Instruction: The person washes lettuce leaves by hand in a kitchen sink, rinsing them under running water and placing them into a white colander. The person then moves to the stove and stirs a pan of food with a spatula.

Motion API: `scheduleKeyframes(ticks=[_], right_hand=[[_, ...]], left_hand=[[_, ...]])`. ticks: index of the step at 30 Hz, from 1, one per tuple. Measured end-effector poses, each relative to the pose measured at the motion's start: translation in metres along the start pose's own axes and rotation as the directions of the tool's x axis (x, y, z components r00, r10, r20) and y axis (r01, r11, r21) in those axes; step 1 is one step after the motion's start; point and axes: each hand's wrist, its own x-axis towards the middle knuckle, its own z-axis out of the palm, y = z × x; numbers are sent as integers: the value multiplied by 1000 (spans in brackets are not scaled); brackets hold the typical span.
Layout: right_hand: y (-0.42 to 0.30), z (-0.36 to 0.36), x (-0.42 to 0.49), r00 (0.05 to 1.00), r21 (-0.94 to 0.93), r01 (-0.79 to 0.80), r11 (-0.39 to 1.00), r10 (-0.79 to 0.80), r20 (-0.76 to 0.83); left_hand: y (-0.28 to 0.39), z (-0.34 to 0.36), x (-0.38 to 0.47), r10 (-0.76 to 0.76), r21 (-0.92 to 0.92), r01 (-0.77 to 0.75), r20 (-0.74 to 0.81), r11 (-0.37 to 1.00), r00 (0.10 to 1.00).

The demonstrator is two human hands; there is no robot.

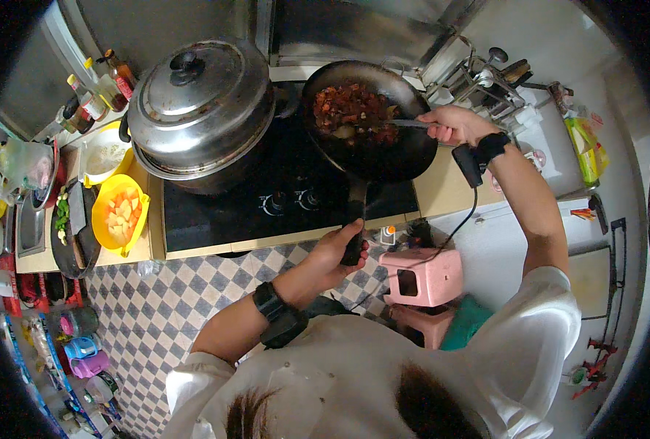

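My left hand (333,255) grips the black handle (355,219) of a dark wok (369,164) on the right side of the cooktop. Reddish-brown chopped food (352,110) with a few pale pieces lies in the wok. In my right hand (457,126) is the handle of a metal utensil (407,123), which reaches over the wok's right rim. Its far end is hidden in the food, so I cannot tell whether it is a spatula or a spoon. The wok looks tilted, with the food gathered towards its far left side.
A large lidded steel pot (199,110) covers the left of the black glass cooktop (215,219). Left of it stand a yellow basket (117,247) of cut orange and pale pieces and a cutting board (83,258) with a cleaver (77,208). Pink stools (440,274) stand below the counter.
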Motion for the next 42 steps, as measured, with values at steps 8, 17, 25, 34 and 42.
scheduleKeyframes(ticks=[8,17,25,34,42], right_hand=[[-2,-52,-77,994,9,-79,997,78,77],[-9,-10,-71,942,-273,-177,946,243,232],[10,64,-9,961,471,-96,877,-41,273],[47,-32,-78,963,518,-144,843,-1,268],[3,-53,-116,976,-743,-16,669,-150,-157]], left_hand=[[2,4,-7,26,8,-27,40,1000,999],[3,4,-3,2,-18,-2,1,1000,1000],[1,3,-4,21,24,-20,-27,1000,999],[4,2,1,8,23,-8,9,1000,1000],[9,5,-3,-16,76,15,10,997,1000]])
